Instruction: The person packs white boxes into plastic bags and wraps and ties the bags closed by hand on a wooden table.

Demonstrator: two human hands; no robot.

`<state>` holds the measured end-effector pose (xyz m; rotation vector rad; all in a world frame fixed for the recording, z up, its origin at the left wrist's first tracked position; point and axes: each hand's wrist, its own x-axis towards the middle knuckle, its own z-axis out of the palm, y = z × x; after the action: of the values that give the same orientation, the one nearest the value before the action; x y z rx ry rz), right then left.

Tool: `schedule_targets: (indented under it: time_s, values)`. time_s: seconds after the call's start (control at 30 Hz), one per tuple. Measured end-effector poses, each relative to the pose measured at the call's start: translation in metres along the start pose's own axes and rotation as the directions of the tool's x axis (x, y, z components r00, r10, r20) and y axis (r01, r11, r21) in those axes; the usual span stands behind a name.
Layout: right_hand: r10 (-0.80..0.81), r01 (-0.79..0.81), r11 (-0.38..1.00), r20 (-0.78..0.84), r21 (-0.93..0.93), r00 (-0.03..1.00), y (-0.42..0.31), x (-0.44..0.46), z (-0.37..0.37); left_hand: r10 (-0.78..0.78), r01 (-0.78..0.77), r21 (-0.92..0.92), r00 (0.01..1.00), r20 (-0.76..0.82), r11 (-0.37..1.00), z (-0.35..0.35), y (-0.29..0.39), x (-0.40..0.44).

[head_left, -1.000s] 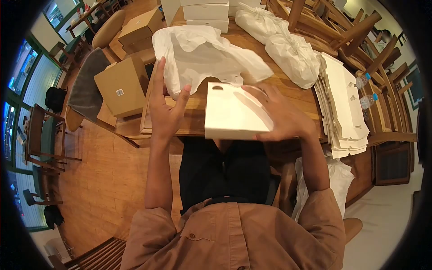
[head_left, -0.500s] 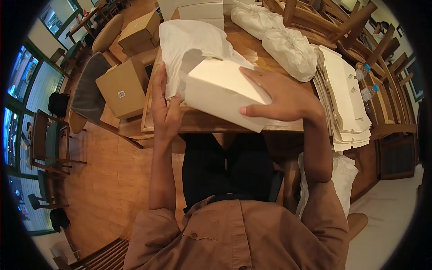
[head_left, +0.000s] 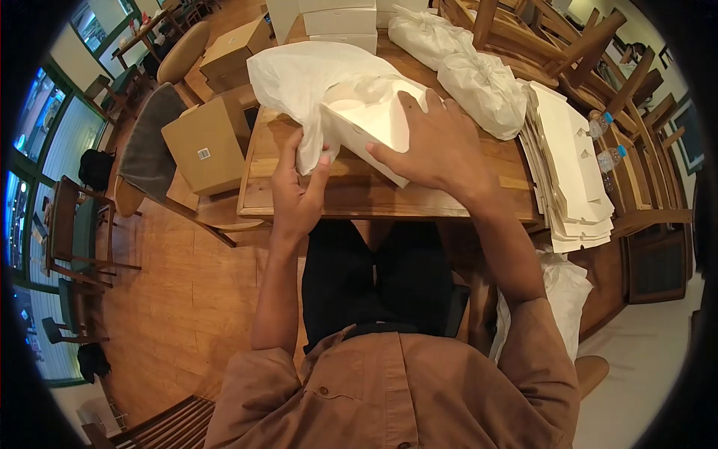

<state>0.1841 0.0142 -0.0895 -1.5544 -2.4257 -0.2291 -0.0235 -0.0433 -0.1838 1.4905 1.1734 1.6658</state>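
A white cardboard box [head_left: 385,123] is partly inside a white plastic bag [head_left: 288,71] above the wooden table. My right hand [head_left: 445,150] grips the box's near right end, with the thumb on the front side and the fingers over the top. My left hand [head_left: 301,183] pinches the lower edge of the bag's mouth between thumb and fingers. The far left part of the box is covered by the thin plastic.
Two knotted white bags [head_left: 482,90] lie at the table's back right. A stack of flat white cartons [head_left: 572,165] lines the right edge, beside water bottles [head_left: 612,157]. White boxes [head_left: 340,22] stand at the back. Brown cartons [head_left: 206,146] sit to the left.
The box has moved away from me and farther into the bag, turning so its near end points more toward me. My right hand went with it; my left hand shifted slightly right.
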Motion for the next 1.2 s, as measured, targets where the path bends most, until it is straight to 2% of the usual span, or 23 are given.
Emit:
schedule_targets:
  time_s: [0.07, 0.1, 0.13, 0.27, 0.3, 0.33, 0.37, 0.43, 0.47, 0.53, 0.57, 0.6, 0.63, 0.7, 0.73, 0.8, 0.83, 0.9, 0.97, 1.03, 1.1, 1.17, 1.2]
  values:
    - [-0.008, 0.009, 1.000, -0.086, 0.017, 0.996, -0.007, 0.003, 0.008, -0.086, 0.086, -0.018, 0.996, 0.007, 0.996, 0.001, 0.000, 0.000]
    - [0.026, -0.021, 0.999, -0.096, 0.049, 0.995, -0.010, 0.004, 0.010, 0.182, -0.163, 0.297, 0.982, -0.040, 0.941, 0.002, -0.002, 0.000]
    - [0.061, -0.052, 0.995, -0.105, 0.081, 0.993, -0.013, 0.005, 0.013, 0.438, -0.357, 0.583, 0.899, 0.003, 0.730, 0.002, -0.003, 0.001]
    - [0.115, -0.104, 0.991, -0.148, 0.083, 0.982, -0.016, 0.014, 0.027, 0.542, -0.449, 0.624, 0.839, 0.049, 0.639, -0.005, 0.004, 0.011]
    - [0.109, -0.091, 0.992, -0.238, 0.086, 0.965, -0.013, 0.016, 0.038, 0.360, -0.344, 0.388, 0.932, 0.033, 0.855, -0.005, 0.006, 0.009]
    - [0.102, -0.076, 0.993, -0.327, 0.089, 0.939, -0.012, 0.018, 0.045, 0.166, -0.174, 0.128, 0.984, 0.071, 0.977, -0.005, 0.009, 0.008]
    - [0.102, -0.074, 0.993, -0.331, 0.095, 0.938, -0.011, 0.019, 0.049, 0.168, -0.177, 0.134, 0.983, 0.071, 0.975, -0.007, 0.012, 0.004]
    - [0.060, 0.005, 0.983, -0.352, 0.182, 0.934, -0.004, 0.017, 0.054, -0.001, -0.009, 0.030, 0.943, 0.332, 1.000, -0.010, 0.019, -0.006]
    - [0.062, 0.016, 0.973, -0.325, 0.231, 0.944, -0.002, 0.015, 0.053, 0.068, -0.085, 0.030, 0.926, 0.372, 0.996, -0.015, 0.021, -0.006]
    - [0.037, 0.061, 0.962, -0.348, 0.266, 0.937, 0.005, 0.010, 0.059, 0.210, -0.257, 0.118, 0.926, 0.315, 0.959, -0.044, 0.021, 0.011]
    - [0.013, 0.106, 0.950, -0.374, 0.295, 0.927, 0.008, 0.007, 0.063, 0.243, -0.258, 0.228, 0.966, 0.092, 0.939, -0.060, 0.016, 0.026]
    - [0.015, 0.103, 0.949, -0.369, 0.299, 0.929, 0.012, 0.003, 0.066, 0.288, -0.231, 0.336, 0.948, -0.132, 0.913, -0.075, 0.009, 0.048]
    - [0.001, 0.122, 0.935, -0.349, 0.332, 0.937, 0.015, 0.001, 0.070, 0.233, -0.129, 0.323, 0.923, -0.308, 0.937, -0.090, -0.001, 0.073]
    - [-0.006, 0.137, 0.920, -0.336, 0.367, 0.942, 0.019, -0.001, 0.074, 0.008, 0.070, 0.171, 0.907, -0.421, 0.983, -0.122, -0.029, 0.116]
    - [-0.036, 0.177, 0.909, -0.354, 0.376, 0.935, 0.021, -0.003, 0.075, 0.007, 0.071, 0.173, 0.910, -0.414, 0.982, -0.127, -0.042, 0.128]
    - [-0.047, 0.199, 0.901, -0.370, 0.385, 0.928, 0.027, -0.006, 0.076, -0.179, 0.191, 0.039, 0.963, -0.201, 0.981, -0.126, -0.059, 0.146]
    - [-0.091, 0.255, 0.880, -0.386, 0.400, 0.918, 0.029, -0.006, 0.076, -0.185, 0.195, 0.039, 0.966, -0.181, 0.980, -0.123, -0.064, 0.154]
    - [-0.105, 0.279, 0.863, -0.391, 0.420, 0.914, 0.032, -0.007, 0.078, -0.251, 0.324, -0.349, 0.938, 0.240, 0.879, -0.110, -0.072, 0.161]
    - [-0.158, 0.362, 0.837, -0.453, 0.410, 0.877, 0.035, -0.009, 0.077, -0.316, 0.401, -0.358, 0.908, 0.273, 0.843, -0.095, -0.078, 0.162]
    - [-0.106, 0.320, 0.848, -0.456, 0.423, 0.883, 0.034, -0.014, 0.075, -0.426, 0.514, -0.375, 0.855, 0.296, 0.771, -0.078, -0.085, 0.162]
    - [-0.080, 0.378, 0.788, -0.527, 0.486, 0.846, 0.038, -0.015, 0.083, -0.437, 0.485, -0.255, 0.871, 0.224, 0.836, -0.058, -0.085, 0.153]
    - [-0.078, 0.355, 0.802, -0.505, 0.480, 0.860, 0.040, -0.018, 0.089, -0.483, 0.497, -0.236, 0.868, 0.118, 0.835, -0.036, -0.067, 0.143]
    - [-0.115, 0.384, 0.788, -0.498, 0.481, 0.860, 0.040, -0.020, 0.089, -0.527, 0.542, -0.275, 0.839, 0.135, 0.794, -0.038, -0.072, 0.144]
